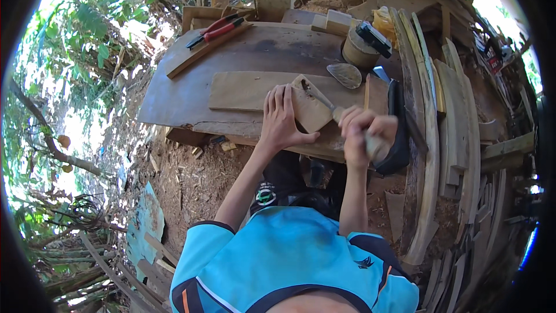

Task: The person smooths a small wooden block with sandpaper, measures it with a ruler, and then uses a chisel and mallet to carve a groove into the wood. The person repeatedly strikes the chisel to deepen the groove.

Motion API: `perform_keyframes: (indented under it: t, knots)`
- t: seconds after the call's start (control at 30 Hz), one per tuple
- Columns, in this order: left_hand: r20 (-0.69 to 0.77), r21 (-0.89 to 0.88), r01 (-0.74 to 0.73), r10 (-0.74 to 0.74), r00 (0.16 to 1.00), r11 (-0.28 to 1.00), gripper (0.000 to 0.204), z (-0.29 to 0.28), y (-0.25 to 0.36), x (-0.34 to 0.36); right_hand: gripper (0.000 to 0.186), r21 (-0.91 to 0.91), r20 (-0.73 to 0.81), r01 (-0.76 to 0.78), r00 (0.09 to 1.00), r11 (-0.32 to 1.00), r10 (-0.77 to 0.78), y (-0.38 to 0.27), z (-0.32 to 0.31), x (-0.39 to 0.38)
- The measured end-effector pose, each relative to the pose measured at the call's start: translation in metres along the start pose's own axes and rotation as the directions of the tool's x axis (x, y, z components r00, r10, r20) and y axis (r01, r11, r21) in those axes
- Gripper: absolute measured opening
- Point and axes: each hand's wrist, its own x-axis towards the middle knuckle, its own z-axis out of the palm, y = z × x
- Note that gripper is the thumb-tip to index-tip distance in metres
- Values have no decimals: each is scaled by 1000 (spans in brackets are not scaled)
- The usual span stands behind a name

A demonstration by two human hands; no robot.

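A small wooden block (315, 109) with a dark hollow cut near its far corner lies at an angle on the workbench, against a longer wooden plank (237, 90). My left hand (281, 117) steadies the block, its fingers along the left edge and over the plank, its thumb spread below the near edge. In my closed right hand (365, 133) is a chisel (320, 96), slanting down to the left with its tip at the hollow. The hand is slightly blurred, and the handle's end shows past my palm.
Red-handled pliers (220, 30) rest on a wood strip (200, 53) at the far left of the workbench (174, 95). At right are a clear oval dish (345, 75), a round wooden piece (358, 52) with a dark device on it, and a black bag (395, 139). Long boards (425, 139) stand beyond.
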Motion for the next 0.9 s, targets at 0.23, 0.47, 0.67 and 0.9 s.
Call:
perform_keyframes:
  t: [0.23, 0.47, 0.67, 0.9]
  knots:
    - [-13, -50, -19, 19, 1000, 999, 109, -5, 2, 0, 21, -127, 95, 92, 992, 988, -81, 7, 6, -14]
    - [-13, -25, -18, 18, 1000, 1000, 110, -3, -2, 1, 20, -152, 134, 117, 986, 981, -97, 3, 1, -24]
    - [7, -12, 1, -1, 1000, 1000, 107, -9, -3, 3, 20, -176, 92, 174, 983, 969, -159, 2, 11, -20]
    - [66, -267, -172, 196, 978, 948, 75, -40, -27, 19, 21, -177, -10, -113, 994, 978, 113, -11, 23, 9]
